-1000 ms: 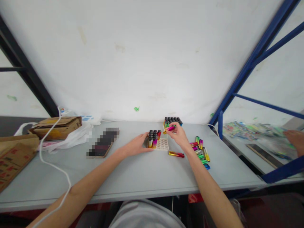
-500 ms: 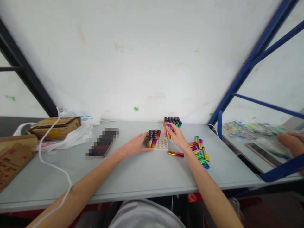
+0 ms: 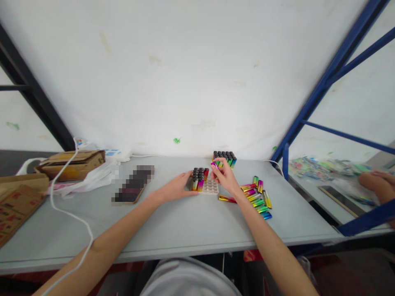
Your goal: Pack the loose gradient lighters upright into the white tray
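Observation:
A pale tray with round holes (image 3: pixel 211 187) lies on the grey table, its left part filled with upright lighters with black tops (image 3: pixel 198 179). My left hand (image 3: pixel 179 187) is curved around the tray's left side, fingers against the lighters and tray edge. My right hand (image 3: pixel 224 174) pinches a shiny purple lighter (image 3: pixel 215 165) just above the tray's right part. Right of the tray, several metallic lighters (image 3: pixel 257 199) lie loose, and one red and gold lighter (image 3: pixel 226 199) lies partly under my right wrist. Behind stands a full block of lighters (image 3: pixel 225 156).
A phone, partly pixelated (image 3: pixel 132 185), lies to the left. Cardboard boxes (image 3: pixel 72 164) and a white cable (image 3: pixel 72 211) are further left. Blue frame bars (image 3: pixel 308 107) rise on the right; beyond them are another person's hand (image 3: pixel 378 185) and a phone (image 3: pixel 341 199).
My right hand has moved slightly left with the lighter, which is now tilted and over the tray's holes. My left hand stays at the tray.

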The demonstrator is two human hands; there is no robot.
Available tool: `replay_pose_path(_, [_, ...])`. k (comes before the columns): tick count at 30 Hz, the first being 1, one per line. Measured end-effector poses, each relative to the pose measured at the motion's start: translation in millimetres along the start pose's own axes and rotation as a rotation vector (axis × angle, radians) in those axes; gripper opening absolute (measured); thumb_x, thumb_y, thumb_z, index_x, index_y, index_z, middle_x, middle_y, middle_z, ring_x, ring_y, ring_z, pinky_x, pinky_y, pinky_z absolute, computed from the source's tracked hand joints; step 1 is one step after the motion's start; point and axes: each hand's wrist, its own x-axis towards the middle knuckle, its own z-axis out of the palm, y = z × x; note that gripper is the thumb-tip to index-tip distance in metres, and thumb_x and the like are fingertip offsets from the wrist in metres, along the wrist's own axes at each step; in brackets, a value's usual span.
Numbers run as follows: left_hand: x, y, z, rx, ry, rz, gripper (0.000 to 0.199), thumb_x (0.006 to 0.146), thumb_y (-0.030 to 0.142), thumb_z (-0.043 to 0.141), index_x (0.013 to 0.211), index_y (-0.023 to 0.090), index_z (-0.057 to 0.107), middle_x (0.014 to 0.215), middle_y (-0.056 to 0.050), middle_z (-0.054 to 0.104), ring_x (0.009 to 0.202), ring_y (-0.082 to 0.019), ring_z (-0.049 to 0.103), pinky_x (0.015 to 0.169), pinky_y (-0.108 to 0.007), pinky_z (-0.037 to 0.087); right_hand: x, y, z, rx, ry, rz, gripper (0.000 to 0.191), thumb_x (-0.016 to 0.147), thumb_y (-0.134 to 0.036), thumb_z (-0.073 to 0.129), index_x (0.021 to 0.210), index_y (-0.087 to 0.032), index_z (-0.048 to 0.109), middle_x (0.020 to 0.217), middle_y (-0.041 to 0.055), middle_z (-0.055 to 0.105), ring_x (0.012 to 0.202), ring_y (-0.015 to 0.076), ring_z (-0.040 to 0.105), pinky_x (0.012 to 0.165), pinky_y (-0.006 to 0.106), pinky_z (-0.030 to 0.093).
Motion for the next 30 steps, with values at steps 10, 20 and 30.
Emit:
replay_pose_path(10, [-1.0,2.6,-2.0,0.009,0.0,-0.003,0.088,0.083,0.062,0.079,0.153,0.019,0.045,0.15,-0.018,0.064,0.137,-0.038,0.063,0.118,-0.048,0.048,-2.5,-15.5,2.0,0.022,0.05,-0.032,0.048,0.094,-0.066,0.066,0.117,-0.024,0.06,0.059,-0.0059,0.058,0.042,0.0086,0.034,0.043,0.023,0.021])
replay_pose_path(20, [-1.5,2.5,-1.5,0.003,0.008,-0.008,0.089,0.082,0.063,0.08,0.152,0.021,0.046,0.15,-0.017,0.064,0.137,-0.04,0.062,0.118,-0.05,0.048,-6.4,-25.8,3.6,0.243,0.059,0.101,0.053,0.081,-0.068,0.079,0.106,-0.03,0.053,0.057,-0.0138,0.022,0.045,0.0073,0.013,0.044,0.022,0.01])
replay_pose_path(30, [-0.9,0.5,-0.4,0.015,0.008,-0.023,0.087,0.083,0.066,0.078,0.149,0.019,0.047,0.145,-0.018,0.066,0.133,-0.04,0.064,0.114,-0.049,0.051,-8.2,-28.2,11.9,0.311,0.096,0.106,0.053,0.078,-0.067,0.081,0.096,-0.029,0.048,0.054,-0.0148,0.02,0.044,0.0063,0.011,0.041,0.02,0.008])
